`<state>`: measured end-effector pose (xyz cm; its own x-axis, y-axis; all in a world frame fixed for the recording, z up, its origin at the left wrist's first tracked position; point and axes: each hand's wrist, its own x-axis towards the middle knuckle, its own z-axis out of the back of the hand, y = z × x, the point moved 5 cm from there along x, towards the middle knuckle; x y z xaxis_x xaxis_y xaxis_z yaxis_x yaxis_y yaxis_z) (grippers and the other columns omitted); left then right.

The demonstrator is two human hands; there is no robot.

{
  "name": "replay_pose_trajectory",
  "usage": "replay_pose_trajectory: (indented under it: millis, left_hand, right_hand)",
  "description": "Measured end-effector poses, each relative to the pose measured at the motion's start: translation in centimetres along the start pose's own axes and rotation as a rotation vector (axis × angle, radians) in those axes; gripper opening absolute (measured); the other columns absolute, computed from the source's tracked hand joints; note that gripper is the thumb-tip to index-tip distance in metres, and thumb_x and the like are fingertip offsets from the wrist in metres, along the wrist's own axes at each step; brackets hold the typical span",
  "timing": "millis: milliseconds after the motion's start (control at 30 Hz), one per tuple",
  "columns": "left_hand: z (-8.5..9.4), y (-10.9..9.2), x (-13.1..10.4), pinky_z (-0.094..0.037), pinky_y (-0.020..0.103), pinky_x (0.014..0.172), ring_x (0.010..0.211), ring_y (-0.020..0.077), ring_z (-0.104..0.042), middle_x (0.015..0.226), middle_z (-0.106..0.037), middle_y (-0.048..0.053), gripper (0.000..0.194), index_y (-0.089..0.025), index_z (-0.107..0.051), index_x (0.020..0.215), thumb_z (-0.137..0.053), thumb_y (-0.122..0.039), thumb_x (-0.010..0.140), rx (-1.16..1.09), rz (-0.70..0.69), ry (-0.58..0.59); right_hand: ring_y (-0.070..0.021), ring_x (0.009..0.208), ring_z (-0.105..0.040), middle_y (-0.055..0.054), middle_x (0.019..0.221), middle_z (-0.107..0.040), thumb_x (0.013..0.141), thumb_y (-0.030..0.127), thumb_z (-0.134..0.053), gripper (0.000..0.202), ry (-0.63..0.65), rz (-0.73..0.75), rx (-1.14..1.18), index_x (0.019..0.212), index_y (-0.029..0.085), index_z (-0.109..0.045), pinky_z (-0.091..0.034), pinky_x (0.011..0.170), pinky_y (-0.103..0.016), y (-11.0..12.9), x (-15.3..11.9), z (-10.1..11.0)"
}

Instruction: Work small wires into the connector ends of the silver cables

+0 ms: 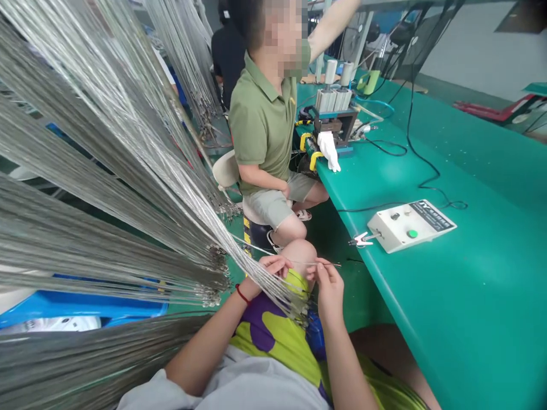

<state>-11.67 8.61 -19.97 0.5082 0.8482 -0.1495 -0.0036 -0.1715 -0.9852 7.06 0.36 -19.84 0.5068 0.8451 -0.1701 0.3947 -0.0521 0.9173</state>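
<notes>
Above my lap, my left hand [273, 266] pinches a thin cable beside a thick bundle of grey cables [239, 245] that comes down from the upper left. The bundle's loose ends [299, 307] hang over my yellow-green and purple clothing. My right hand [327, 279] is closed on the end of the same thin cable [303, 263], between thumb and fingers. A short bit of its tip sticks out to the right of my fingers. The stretch between my two hands is nearly level.
More cable bundles [106, 228] fill the left side. A green table [448, 296] on the right bears a white control box [412, 225] with a small clip [362, 240] and a clamped machine [335, 114]. A person in a green shirt [265, 119] sits ahead. A blue container [128, 304] is at left.
</notes>
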Motion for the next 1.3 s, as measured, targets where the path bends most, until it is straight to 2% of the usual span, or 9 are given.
replay_pose_trajectory:
  millis: [133, 300, 467, 633, 767, 967, 1133, 1300]
  left_hand:
    - [0.1, 0.9, 0.4, -0.064, 0.033, 0.073, 0.083, 0.017, -0.071, 0.106, -0.073, 0.006, 0.028, -0.014, -0.07, 0.119, -0.068, -0.039, 0.106, 0.014, 0.074, 0.07]
    - [0.3, 1.9, 0.5, -0.059, 0.027, 0.063, 0.068, 0.0125, -0.065, 0.089, -0.07, 0.001, 0.03, -0.013, -0.07, 0.109, -0.066, -0.043, 0.108, 0.022, 0.105, 0.101]
    - [0.2, 2.8, 0.7, -0.059, 0.027, 0.063, 0.07, 0.0128, -0.066, 0.092, -0.07, 0.002, 0.028, -0.013, -0.069, 0.11, -0.067, -0.041, 0.107, 0.032, 0.105, 0.104]
    - [0.2, 3.5, 0.3, -0.062, 0.029, 0.067, 0.076, 0.0145, -0.069, 0.099, -0.072, 0.004, 0.024, -0.013, -0.07, 0.114, -0.07, -0.036, 0.106, 0.069, 0.114, 0.08]
    - [0.3, 3.5, -0.7, -0.064, 0.032, 0.072, 0.083, 0.0171, -0.071, 0.105, -0.073, 0.005, 0.025, -0.014, -0.07, 0.117, -0.07, -0.036, 0.106, 0.102, 0.13, 0.053]
    - [0.5, 3.9, -0.7, -0.064, 0.034, 0.075, 0.086, 0.0178, -0.072, 0.108, -0.073, 0.006, 0.028, -0.014, -0.069, 0.12, -0.069, -0.038, 0.106, 0.094, 0.134, -0.006]
    - [0.9, 4.2, -0.1, -0.064, 0.032, 0.072, 0.082, 0.0168, -0.071, 0.106, -0.073, 0.006, 0.029, -0.014, -0.069, 0.12, -0.067, -0.04, 0.107, 0.063, 0.118, -0.04]
    - [0.9, 4.0, -0.1, -0.064, 0.033, 0.073, 0.083, 0.0168, -0.071, 0.106, -0.073, 0.006, 0.028, -0.014, -0.069, 0.119, -0.068, -0.039, 0.107, 0.047, 0.098, -0.018]
  right_hand:
    - [-0.0156, 0.062, -0.064, -0.003, 0.074, -0.075, 0.088, 0.051, -0.08, 0.042, 0.003, -0.04, 0.033, 0.108, 0.014, -0.074, -0.052, 0.065, -0.03, -0.6, 0.1, -0.1]
    - [-0.0156, 0.062, -0.062, -0.004, 0.07, -0.074, 0.085, 0.05, -0.082, 0.043, 0.004, -0.092, 0.056, 0.106, 0.013, -0.076, -0.05, 0.063, -0.029, -0.8, 0.3, -0.3]
    - [-0.0135, 0.057, -0.058, -0.003, 0.066, -0.072, 0.08, 0.052, -0.085, 0.047, -0.036, -0.155, 0.094, 0.102, 0.011, -0.077, -0.046, 0.058, -0.026, -2.2, 1.0, 0.1]
    - [-0.0117, 0.052, -0.057, 0.002, 0.064, -0.068, 0.075, 0.052, -0.087, 0.047, -0.132, -0.237, 0.172, 0.102, 0.015, -0.074, -0.044, 0.052, -0.024, -4.2, 1.9, 2.2]
    - [-0.0095, 0.05, -0.056, 0.006, 0.063, -0.062, 0.083, 0.046, -0.083, 0.034, -0.181, -0.335, 0.244, 0.101, 0.02, -0.071, -0.045, 0.049, -0.02, -5.6, 2.3, 4.0]
    - [-0.0055, 0.047, -0.047, 0.006, 0.07, -0.059, 0.106, 0.035, -0.068, 0.021, -0.133, -0.523, 0.27, 0.104, 0.014, -0.069, -0.04, 0.043, -0.017, -7.8, 2.1, 3.9]
    - [-0.0072, 0.056, -0.055, 0.003, 0.083, -0.064, 0.107, 0.035, -0.068, 0.021, -0.104, -0.616, 0.227, 0.108, 0.014, -0.068, -0.048, 0.048, -0.018, -9.3, 2.2, 4.1]
    - [-0.0147, 0.077, -0.069, -0.004, 0.103, -0.071, 0.106, 0.036, -0.069, 0.025, -0.099, -0.616, 0.181, 0.118, 0.015, -0.069, -0.062, 0.067, -0.029, -9.7, 2.6, 4.4]
